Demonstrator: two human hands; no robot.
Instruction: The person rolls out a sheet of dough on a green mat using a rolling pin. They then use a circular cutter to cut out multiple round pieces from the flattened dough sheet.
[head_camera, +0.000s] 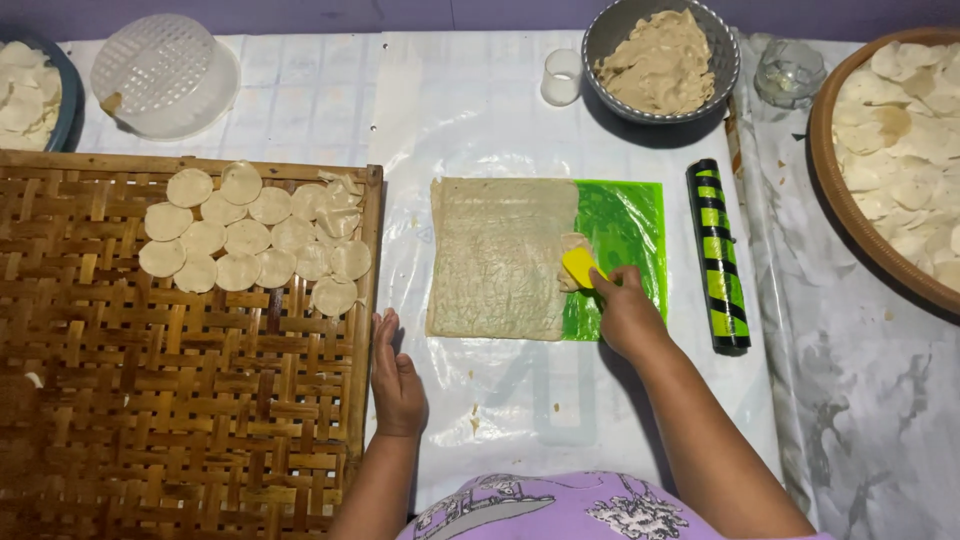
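Yellow scraper (581, 266) is pinched in the right hand (628, 310), its edge on the one dough sheet (497, 258) covering most of the green mat (625, 235). The left hand (396, 380) lies flat, fingers together, beside the bamboo tray (150, 400) with about seventeen dough rounds (255, 240). One striped roller (718, 255) lies right of the mat.
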